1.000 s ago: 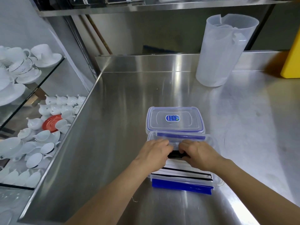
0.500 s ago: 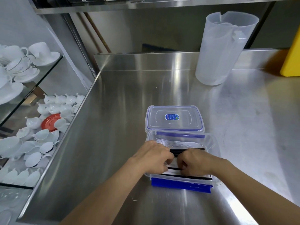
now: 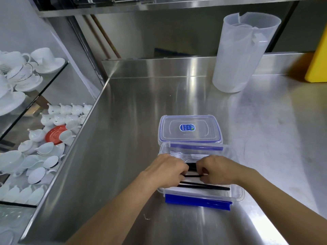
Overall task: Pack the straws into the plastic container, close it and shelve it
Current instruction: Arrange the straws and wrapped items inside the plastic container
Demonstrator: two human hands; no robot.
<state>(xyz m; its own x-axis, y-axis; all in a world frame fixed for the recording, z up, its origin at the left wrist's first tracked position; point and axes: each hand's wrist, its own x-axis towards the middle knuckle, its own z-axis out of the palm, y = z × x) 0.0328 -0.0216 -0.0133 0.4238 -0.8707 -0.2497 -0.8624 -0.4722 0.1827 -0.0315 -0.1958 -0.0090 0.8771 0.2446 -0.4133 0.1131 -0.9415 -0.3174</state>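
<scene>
A clear plastic container [image 3: 238, 192] with blue clips stands open on the steel counter near me. Several black straws [image 3: 203, 186] lie lengthwise inside it. Both hands are inside the container, over the straws. My left hand [image 3: 166, 171] and my right hand [image 3: 218, 169] each pinch a black straw stretched between them. The container's clear lid [image 3: 190, 129], blue-rimmed with a blue sticker, lies flat just beyond the container. A steel shelf [image 3: 159, 5] runs overhead at the back.
A tall translucent plastic jug [image 3: 242, 53] stands at the back right, next to a yellow object [image 3: 318, 55] at the right edge. To the left of the counter edge [image 3: 70, 154], glass shelves hold white cups, saucers, teapots and a red saucer [image 3: 54, 135].
Both hands have drawn back toward me over the straws, from the container's middle to its near half. The container and lid have stayed put.
</scene>
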